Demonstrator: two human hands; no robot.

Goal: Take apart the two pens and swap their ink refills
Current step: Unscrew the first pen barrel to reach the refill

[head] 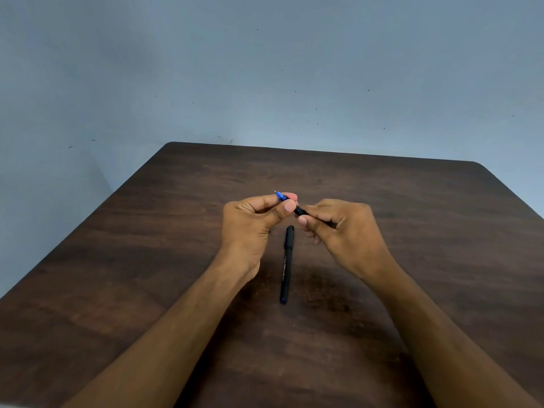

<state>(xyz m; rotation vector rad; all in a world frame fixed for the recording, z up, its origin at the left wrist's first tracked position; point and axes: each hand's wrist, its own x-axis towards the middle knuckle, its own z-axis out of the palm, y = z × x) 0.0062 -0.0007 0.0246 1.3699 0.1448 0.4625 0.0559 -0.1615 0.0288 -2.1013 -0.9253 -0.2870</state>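
A dark brown desk (164, 237) with a wood-grain finish fills the lower part of the view. Its far corners are rounded, and its far edge runs slightly downward from left to right. The grain streaks run roughly side to side across the top, with lighter and darker bands showing. Behind and around the desk stands a plain grey-blue wall (265, 69), matte and evenly lit. Small dark specks are scattered across the wall, most of them in its middle and right portions, with a few near the desk's far left corner.
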